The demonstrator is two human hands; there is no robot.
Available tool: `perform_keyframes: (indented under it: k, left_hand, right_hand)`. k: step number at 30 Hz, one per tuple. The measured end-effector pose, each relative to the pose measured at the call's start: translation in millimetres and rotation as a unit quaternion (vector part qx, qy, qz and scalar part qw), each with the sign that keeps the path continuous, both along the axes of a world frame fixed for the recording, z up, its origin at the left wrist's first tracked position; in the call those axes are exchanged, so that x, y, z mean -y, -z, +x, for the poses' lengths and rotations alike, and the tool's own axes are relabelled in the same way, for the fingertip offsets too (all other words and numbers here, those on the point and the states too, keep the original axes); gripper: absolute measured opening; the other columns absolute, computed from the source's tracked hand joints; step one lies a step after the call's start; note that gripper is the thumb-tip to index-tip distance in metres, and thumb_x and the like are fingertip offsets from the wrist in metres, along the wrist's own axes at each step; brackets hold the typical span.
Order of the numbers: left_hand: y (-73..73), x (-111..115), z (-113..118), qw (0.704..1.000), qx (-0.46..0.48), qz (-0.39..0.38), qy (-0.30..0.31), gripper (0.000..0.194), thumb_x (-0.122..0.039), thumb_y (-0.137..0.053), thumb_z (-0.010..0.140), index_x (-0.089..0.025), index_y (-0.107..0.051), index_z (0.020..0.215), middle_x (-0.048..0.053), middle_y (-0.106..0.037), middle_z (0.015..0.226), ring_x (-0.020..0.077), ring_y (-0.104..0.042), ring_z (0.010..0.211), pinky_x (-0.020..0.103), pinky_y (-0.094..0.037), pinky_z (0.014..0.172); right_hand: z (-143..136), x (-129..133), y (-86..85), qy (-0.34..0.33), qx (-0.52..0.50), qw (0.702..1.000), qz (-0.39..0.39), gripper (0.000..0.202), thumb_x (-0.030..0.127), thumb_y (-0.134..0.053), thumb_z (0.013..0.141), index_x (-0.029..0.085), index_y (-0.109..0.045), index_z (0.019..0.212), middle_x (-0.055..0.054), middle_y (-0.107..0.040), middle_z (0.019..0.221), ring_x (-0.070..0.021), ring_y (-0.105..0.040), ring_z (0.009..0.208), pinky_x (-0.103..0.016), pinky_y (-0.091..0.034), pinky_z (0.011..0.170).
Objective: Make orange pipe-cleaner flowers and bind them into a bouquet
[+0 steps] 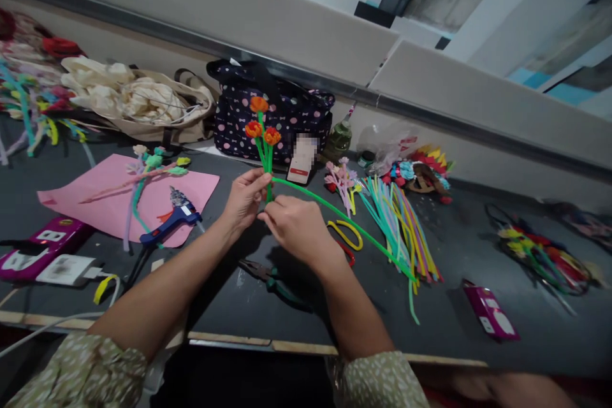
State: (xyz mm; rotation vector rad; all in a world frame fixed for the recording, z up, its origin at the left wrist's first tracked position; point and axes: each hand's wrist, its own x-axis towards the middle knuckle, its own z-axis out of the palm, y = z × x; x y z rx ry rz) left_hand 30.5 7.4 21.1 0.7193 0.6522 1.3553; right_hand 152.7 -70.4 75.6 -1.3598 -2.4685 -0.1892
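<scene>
Three orange-red pipe-cleaner flowers (259, 131) stand upright on green pipe-cleaner stems (266, 162). My left hand (247, 196) is closed around these stems, thumb and fingers pinching them below the blooms. Just below, my right hand (296, 223) has its fingers curled in a pinch at the stems' lower end; its fingertips are partly hidden. From the bunch a long green pipe cleaner (335, 209) runs to the right, passing behind my right hand. Under my wrists lie pliers with green handles (275, 280). Yellow-handled scissors (351, 234) are partly covered by my right forearm.
A blue glue gun (174, 220) rests on pink paper (102, 188), near a purple power strip (52, 242). Behind stand a dotted bag (234, 115) and a phone (302, 162). Loose pipe cleaners (401, 223) and a purple box (490, 311) lie to the right.
</scene>
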Motion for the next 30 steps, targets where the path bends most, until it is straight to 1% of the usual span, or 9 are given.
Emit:
perform_keyframes:
  k: [2,5,8,11,16,20,25,28,30]
  left_hand:
    - [-0.7,-1.1,-1.0,1.0,0.01,0.003,-0.008,0.029,-0.024,-0.085,0.052,-0.016,-0.067,0.074,-0.002,-0.065,0.063,0.0055,-0.052,0.048,0.017,-0.033,0.042]
    - [-0.3,-1.2,-0.6,1.0,0.018,0.01,-0.011,0.031,-0.022,-0.086,0.049,-0.016,-0.068,0.073,-0.003,-0.064,0.061,0.005,-0.051,0.047,0.016,-0.032,0.041]
    - [0.3,0.3,0.4,1.0,-0.004,0.026,0.002,0.027,-0.023,-0.085,0.052,-0.015,-0.069,0.072,-0.004,-0.059,0.055,0.002,-0.04,0.04,0.016,-0.027,0.038]
    - [1.1,2.1,2.2,0.999,-0.028,0.041,-0.004,0.024,-0.024,-0.084,0.053,-0.016,-0.069,0.069,-0.003,-0.061,0.058,0.0028,-0.043,0.043,0.017,-0.028,0.04]
    - [5.4,6.0,8.9,0.997,-0.049,0.059,0.01,0.022,-0.024,-0.084,0.055,-0.017,-0.072,0.072,0.0,-0.068,0.068,0.008,-0.056,0.057,0.019,-0.04,0.053]
    - [10.5,8.0,13.1,0.995,-0.063,0.07,0.022,0.022,-0.026,-0.084,0.055,-0.017,-0.073,0.072,0.002,-0.071,0.073,0.0107,-0.06,0.064,0.022,-0.045,0.061]
    - [13.8,6.9,13.3,0.995,-0.078,0.06,0.035,0.024,-0.029,-0.084,0.056,-0.017,-0.073,0.073,0.0,-0.069,0.069,0.0102,-0.06,0.063,0.023,-0.046,0.065]
    - [15.2,7.8,15.1,0.994,-0.077,0.066,0.047,0.021,-0.028,-0.083,0.058,-0.017,-0.073,0.073,0.0,-0.069,0.069,0.0098,-0.061,0.065,0.022,-0.046,0.068]
    - [17.0,9.3,17.8,0.993,-0.077,0.074,0.058,0.021,-0.027,-0.082,0.059,-0.016,-0.073,0.074,0.002,-0.07,0.072,0.0106,-0.061,0.067,0.022,-0.046,0.07]
  right_hand:
    - [3.9,-7.6,7.5,0.05,-0.003,0.997,-0.067,0.019,0.033,-0.057,0.088,0.017,-0.065,0.082,-0.008,-0.067,0.075,-0.0209,-0.061,0.067,-0.03,-0.043,0.06]
    - [14.5,-25.9,17.2,0.088,-0.133,0.985,-0.068,0.016,0.03,-0.057,0.087,0.018,-0.064,0.096,-0.007,-0.068,0.084,-0.02,-0.063,0.076,-0.029,-0.045,0.067]
    - [21.0,-37.6,22.0,0.045,-0.325,0.941,-0.083,0.022,0.032,-0.06,0.084,0.021,-0.06,0.104,-0.002,-0.067,0.086,-0.0161,-0.063,0.076,-0.027,-0.047,0.068]
    - [20.3,-35.5,26.6,-0.002,-0.445,0.892,-0.086,0.021,0.033,-0.062,0.081,0.021,-0.06,0.098,0.0,-0.066,0.086,-0.0146,-0.062,0.076,-0.025,-0.049,0.068]
    - [18.3,-25.1,42.5,0.02,-0.498,0.866,-0.049,0.016,0.034,-0.061,0.081,0.021,-0.063,0.089,-0.001,-0.067,0.087,-0.0152,-0.062,0.077,-0.027,-0.05,0.074]
    - [21.3,-24.6,53.2,0.06,-0.52,0.851,-0.037,0.016,0.035,-0.06,0.08,0.02,-0.063,0.084,-0.002,-0.066,0.082,-0.0153,-0.061,0.074,-0.028,-0.05,0.074]
    - [26.3,-21.6,64.0,0.086,-0.604,0.791,-0.052,0.018,0.036,-0.061,0.079,0.018,-0.062,0.079,0.0,-0.061,0.071,-0.014,-0.057,0.065,-0.027,-0.049,0.067]
    - [29.0,-19.2,67.6,0.072,-0.633,0.77,-0.032,0.017,0.035,-0.063,0.077,0.018,-0.061,0.075,-0.002,-0.062,0.079,-0.0157,-0.06,0.076,-0.029,-0.049,0.074]
    - [30.0,-18.2,67.2,0.054,-0.639,0.767,-0.02,0.016,0.033,-0.064,0.077,0.018,-0.061,0.074,-0.004,-0.062,0.089,-0.0177,-0.061,0.087,-0.032,-0.049,0.081]
